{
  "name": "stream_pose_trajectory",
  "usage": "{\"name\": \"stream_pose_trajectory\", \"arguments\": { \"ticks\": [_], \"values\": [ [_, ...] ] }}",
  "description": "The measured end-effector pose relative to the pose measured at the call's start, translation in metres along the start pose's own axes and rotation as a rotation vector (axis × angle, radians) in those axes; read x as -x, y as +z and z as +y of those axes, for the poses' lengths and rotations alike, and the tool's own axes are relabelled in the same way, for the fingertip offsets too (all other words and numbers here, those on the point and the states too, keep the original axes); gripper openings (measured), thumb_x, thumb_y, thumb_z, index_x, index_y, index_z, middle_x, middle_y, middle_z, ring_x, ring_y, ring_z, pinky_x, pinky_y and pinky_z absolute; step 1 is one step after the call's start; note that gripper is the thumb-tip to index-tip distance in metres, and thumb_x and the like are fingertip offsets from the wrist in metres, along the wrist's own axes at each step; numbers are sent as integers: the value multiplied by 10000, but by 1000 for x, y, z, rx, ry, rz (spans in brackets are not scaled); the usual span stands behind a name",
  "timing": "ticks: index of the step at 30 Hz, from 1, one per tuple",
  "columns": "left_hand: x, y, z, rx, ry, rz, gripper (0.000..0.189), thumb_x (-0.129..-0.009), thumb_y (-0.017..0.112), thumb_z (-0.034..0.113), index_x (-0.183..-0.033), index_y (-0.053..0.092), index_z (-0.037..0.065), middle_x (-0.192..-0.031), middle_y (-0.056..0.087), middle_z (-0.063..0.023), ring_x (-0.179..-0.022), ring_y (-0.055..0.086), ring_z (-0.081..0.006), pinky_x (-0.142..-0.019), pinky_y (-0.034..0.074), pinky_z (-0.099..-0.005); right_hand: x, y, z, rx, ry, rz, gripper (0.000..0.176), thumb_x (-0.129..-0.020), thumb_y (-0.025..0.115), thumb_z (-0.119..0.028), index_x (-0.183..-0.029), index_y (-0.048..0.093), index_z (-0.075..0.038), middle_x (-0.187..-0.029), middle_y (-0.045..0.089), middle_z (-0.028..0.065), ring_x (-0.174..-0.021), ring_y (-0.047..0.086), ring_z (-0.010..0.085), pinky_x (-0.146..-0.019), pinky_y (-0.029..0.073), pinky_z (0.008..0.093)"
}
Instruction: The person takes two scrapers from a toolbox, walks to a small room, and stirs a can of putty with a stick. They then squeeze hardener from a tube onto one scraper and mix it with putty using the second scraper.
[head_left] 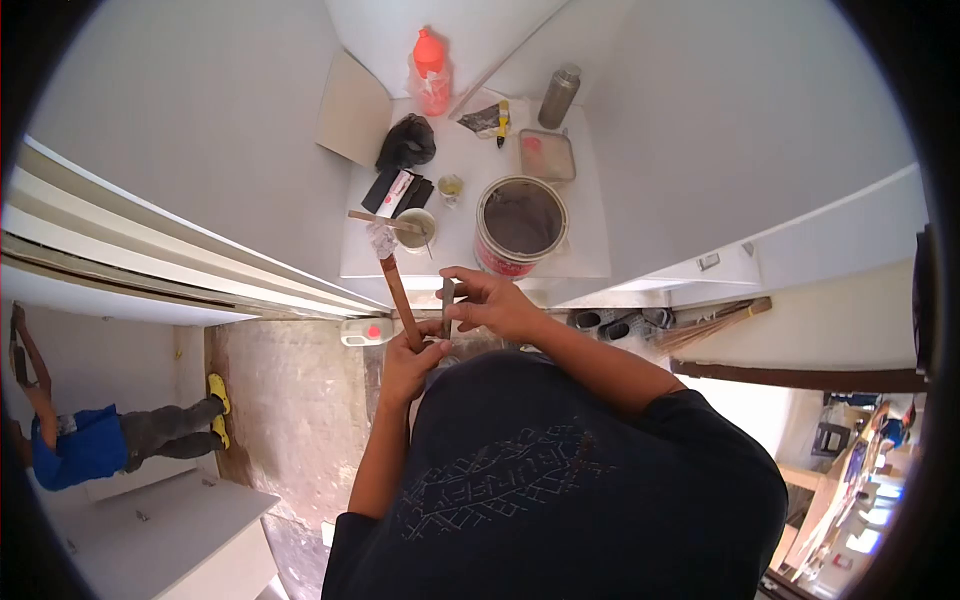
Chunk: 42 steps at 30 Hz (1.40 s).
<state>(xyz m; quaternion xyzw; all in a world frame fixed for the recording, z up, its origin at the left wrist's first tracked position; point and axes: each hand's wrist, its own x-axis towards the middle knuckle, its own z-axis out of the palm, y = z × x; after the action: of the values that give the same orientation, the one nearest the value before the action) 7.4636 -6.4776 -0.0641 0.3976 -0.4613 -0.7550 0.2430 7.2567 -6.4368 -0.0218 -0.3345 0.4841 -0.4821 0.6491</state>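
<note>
Nearest me is the black short-sleeved shirt (520, 480), with a worn pale print across the chest; I make out letters in it but can't read the word surely. Just beyond, my left hand (405, 368) is closed around the lower part of a long reddish-brown handle (401, 305). Its long axis runs forward and slightly left, and its far end carries a crumpled whitish wrapping (381, 240), close to the shelf's front edge. My right hand (495, 303) pinches a narrow grey flat strip (447, 305) between thumb and fingers, its long axis nearly straight forward, to the right of the handle.

On the white shelf (455, 262) ahead, I see a round tub (507, 264) of grey material; its red label is too small to read. Left of it sits a white pot (415, 230) with a flat wooden stick (375, 218) across it. Behind stand a small cup (450, 188), a clear squarish container (547, 155) and a black crumpled bundle (406, 142). Farther back are a yellow-handled brush (502, 125), a metallic grey bottle (559, 96) and a red plastic bottle (430, 75). Well off to my left, another person (80, 440) wears blue, with yellow shoes (218, 393).
</note>
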Motion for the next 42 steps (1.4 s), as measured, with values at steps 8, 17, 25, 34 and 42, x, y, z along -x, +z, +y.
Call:
{"name": "stream_pose_trajectory", "arguments": {
  "ticks": [8,17,25,34,42],
  "values": [
    [3,-14,-11,-81,-107,-139,377,-796,755,121,-1112,649,-55,-780,642,-5,-635,520,-43,-574,404,-193,25,7,21,-34,-29,153,514,-905,677,-166,-1377,491,-80,-1192,620,45,-999,599,113,-791,545,278],
    [5,0,-17,-185,-4,-155,396,-788,777,178,-1096,655,-39,-701,577,41,-604,477,-31,-542,367,-205,57,-6,50,-666,6,321,468,-912,605,-199,-1337,436,-102,-1151,594,85,-975,622,220,-842,535,414],
    [4,76,-15,-575,196,15,420,-758,800,197,-1088,635,-5,-619,486,65,-540,415,-29,-498,332,-208,87,-27,53,-337,40,389,436,-849,742,-181,-1185,488,-67,-849,619,51,-658,596,127,-571,515,288],
    [-5,149,-47,-470,173,62,387,-823,737,178,-1150,615,10,-803,580,8,-632,470,-49,-569,405,-221,105,-141,100,-180,36,857,408,-846,702,-130,-1201,550,4,-902,636,74,-681,615,152,-522,532,287],
    [38,144,-77,-293,165,95,367,-985,533,273,-1238,560,9,-828,535,10,-705,465,-60,-624,385,-216,27,-274,141,83,200,786,361,-829,708,-118,-1150,585,-10,-833,624,90,-645,608,176,-450,516,323]
  ]
}}
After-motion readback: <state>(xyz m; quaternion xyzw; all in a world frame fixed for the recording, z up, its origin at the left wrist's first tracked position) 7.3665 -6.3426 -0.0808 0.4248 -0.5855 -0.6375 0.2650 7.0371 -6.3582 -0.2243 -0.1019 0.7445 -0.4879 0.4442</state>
